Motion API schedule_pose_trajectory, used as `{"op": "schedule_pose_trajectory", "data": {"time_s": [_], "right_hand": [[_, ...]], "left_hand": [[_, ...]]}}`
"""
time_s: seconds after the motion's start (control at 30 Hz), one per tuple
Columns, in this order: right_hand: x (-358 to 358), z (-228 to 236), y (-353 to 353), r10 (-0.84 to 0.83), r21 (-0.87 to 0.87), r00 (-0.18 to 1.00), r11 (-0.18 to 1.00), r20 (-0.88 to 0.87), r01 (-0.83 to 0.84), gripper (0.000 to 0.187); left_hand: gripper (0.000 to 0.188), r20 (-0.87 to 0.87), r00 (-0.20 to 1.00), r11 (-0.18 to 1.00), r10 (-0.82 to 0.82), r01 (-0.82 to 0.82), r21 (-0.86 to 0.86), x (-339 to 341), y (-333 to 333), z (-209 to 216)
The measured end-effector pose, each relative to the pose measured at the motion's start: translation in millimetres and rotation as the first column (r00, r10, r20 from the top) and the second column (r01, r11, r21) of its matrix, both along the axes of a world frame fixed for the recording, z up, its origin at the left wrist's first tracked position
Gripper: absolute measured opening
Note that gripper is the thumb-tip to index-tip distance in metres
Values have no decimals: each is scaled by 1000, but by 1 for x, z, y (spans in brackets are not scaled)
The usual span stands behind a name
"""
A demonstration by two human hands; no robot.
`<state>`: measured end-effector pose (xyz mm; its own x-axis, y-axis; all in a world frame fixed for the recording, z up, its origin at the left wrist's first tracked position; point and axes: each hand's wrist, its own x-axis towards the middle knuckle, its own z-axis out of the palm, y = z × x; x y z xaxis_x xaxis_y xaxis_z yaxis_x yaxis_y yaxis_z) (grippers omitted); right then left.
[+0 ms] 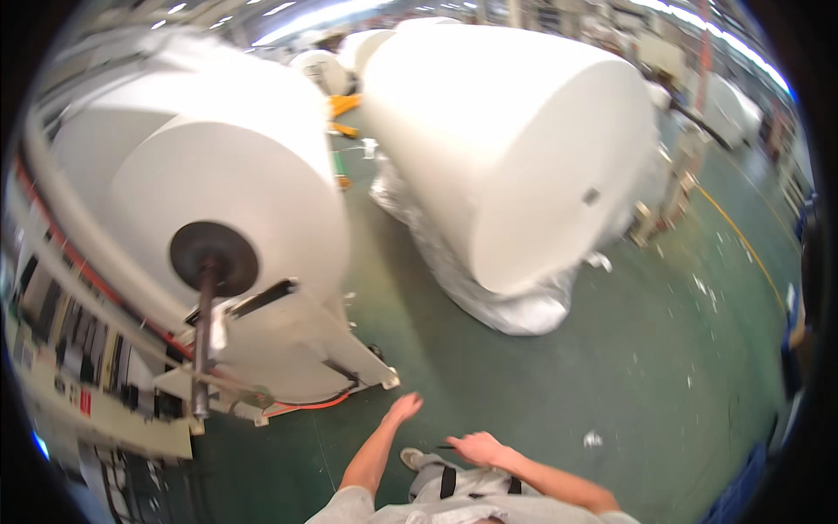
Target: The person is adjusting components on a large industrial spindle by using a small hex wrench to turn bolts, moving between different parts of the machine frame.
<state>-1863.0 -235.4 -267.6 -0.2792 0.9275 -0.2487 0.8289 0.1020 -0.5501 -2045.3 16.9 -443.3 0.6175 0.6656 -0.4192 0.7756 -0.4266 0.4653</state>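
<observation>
My left hand is held out over the floor, just beyond the corner of a white machine stand. Its fingers look curled together, slightly blurred, with nothing seen in them. My right hand is in front of my body, closed around a thin dark stick-like object; its kind is too small to make out. To the left, a huge white paper roll is mounted on a dark shaft with a round dark hub. Another big white roll lies ahead, with crumpled clear plastic wrap under it.
A green floor with scattered white scraps runs between the rolls and to the right. Orange cable edges the stand's base. A yellow piece of equipment stands between the rolls. A yellow line crosses the floor at right.
</observation>
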Motion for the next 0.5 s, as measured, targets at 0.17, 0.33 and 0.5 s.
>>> {"op": "schedule_pose_trajectory", "data": {"time_s": [0.17,0.33,0.5], "right_hand": [[31,59,-43,267,114,941,962,-209,-248,44],[125,68,-77,167,190,950,975,-264,-119,36],[267,37,-114,-249,3,948,967,-197,255,46]], "left_hand": [[34,242,898,920,-368,389,-44,282,-111,96],[33,290,645,671,-707,741,-12,433,-211,127],[33,57,466,465,-883,885,-31,526,-219,83]]}}
